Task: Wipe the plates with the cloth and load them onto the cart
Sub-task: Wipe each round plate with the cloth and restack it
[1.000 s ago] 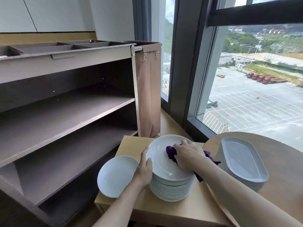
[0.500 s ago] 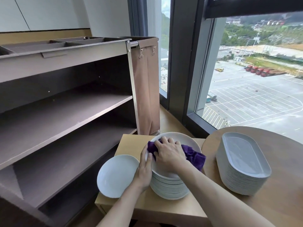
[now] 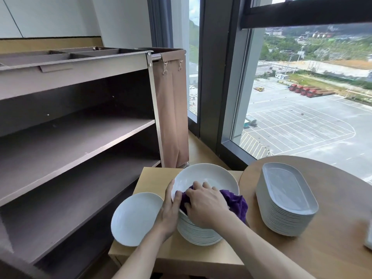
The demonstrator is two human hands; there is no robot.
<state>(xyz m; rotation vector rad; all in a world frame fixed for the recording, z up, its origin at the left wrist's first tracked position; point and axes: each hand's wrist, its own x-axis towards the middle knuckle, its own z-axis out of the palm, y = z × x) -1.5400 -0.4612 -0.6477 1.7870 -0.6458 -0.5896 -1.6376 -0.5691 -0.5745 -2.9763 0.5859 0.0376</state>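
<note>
A tall stack of round white plates [image 3: 198, 234] stands on a small wooden table [image 3: 187, 258]. The top plate [image 3: 207, 176] is tilted up on its near left edge. My left hand [image 3: 170, 210] grips that plate's left rim, thumb on the inside. My right hand [image 3: 205, 204] presses a purple cloth [image 3: 235, 202] into the plate's near left part, fingers curled over the cloth. One single white plate [image 3: 135, 218] lies to the left of the stack. The brown cart [image 3: 80, 125] with bare shelves stands at the left.
A stack of oval grey-white platters [image 3: 285, 200] sits on a round wooden table [image 3: 332, 228] at the right. A tan fabric bag [image 3: 173, 109] hangs on the cart's right end. A big window [image 3: 302, 97] lies behind. A pale object [image 3: 369, 236] shows at the right edge.
My right hand has dragged the cloth from the plate's right side across to its near left part. My left hand has kept its hold on the rim, and the plate sits more tilted.
</note>
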